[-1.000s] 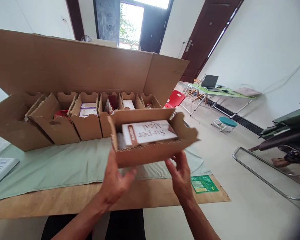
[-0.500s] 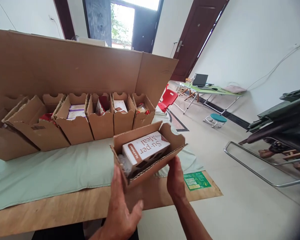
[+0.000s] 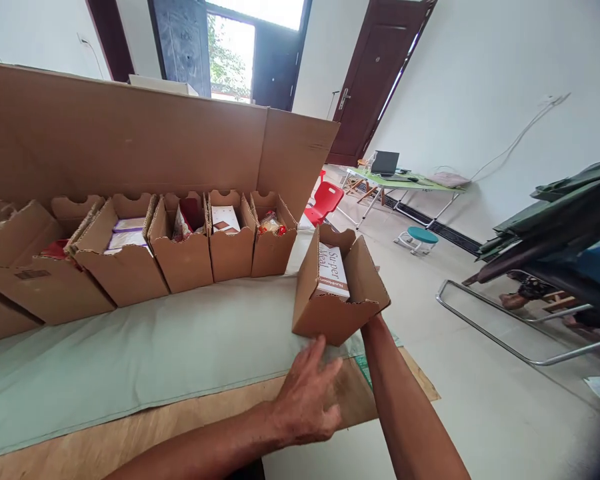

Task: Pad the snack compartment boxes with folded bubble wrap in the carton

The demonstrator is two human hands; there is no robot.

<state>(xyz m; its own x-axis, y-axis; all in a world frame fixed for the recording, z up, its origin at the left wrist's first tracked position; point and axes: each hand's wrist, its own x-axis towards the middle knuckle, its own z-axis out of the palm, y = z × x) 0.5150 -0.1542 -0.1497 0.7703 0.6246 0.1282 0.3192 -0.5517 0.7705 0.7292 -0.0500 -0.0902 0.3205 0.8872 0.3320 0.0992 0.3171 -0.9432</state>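
A small open cardboard box (image 3: 330, 313) is at the right end of the table, turned with its short side toward me. A white and brown "Su-per Meal" carton (image 3: 333, 272) stands inside it. My right hand (image 3: 374, 325) reaches the box's near right corner and grips it, with the fingers hidden behind the cardboard. My left hand (image 3: 307, 397) hovers just below the box's near edge, fingers stretched out and slightly apart, holding nothing.
A row of open cardboard boxes (image 3: 180, 247) with packaged goods stands on a pale green cloth (image 3: 155, 347) over the wooden table (image 3: 130, 433). A tall cardboard sheet (image 3: 130, 133) rises behind them. On the floor to the right are a red chair (image 3: 325, 200), a teal stool (image 3: 419, 237) and a metal frame (image 3: 505, 340).
The box has swung right and turned end-on, and the carton now stands upright inside. My left hand has let go and dropped below it. The view has shifted right.
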